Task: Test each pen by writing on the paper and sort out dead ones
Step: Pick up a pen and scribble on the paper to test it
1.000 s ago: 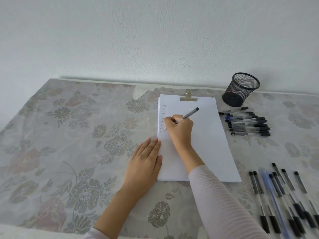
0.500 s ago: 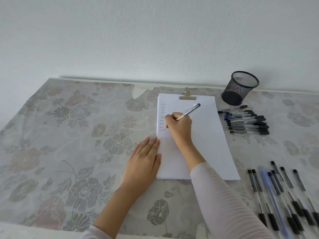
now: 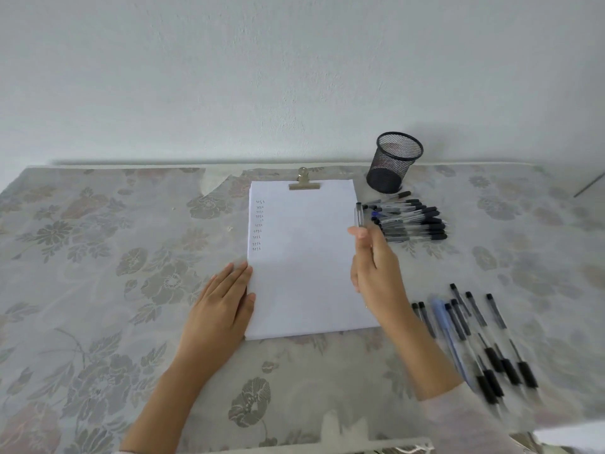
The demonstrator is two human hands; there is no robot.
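The right hand (image 3: 376, 270) pinches a clear plastic pen (image 3: 359, 215) at the right edge of the white paper sheet (image 3: 304, 273), barrel upright above the grip. The left hand (image 3: 219, 299) lies flat on its left edge.

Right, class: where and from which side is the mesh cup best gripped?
By its round side wall, from the right: the mesh cup stands mouth up, and a pile of pens lies close in front.

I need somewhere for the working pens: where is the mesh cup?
In the head view, the mesh cup stands at the far edge of the table, right of the clip and just behind the stacked pens.
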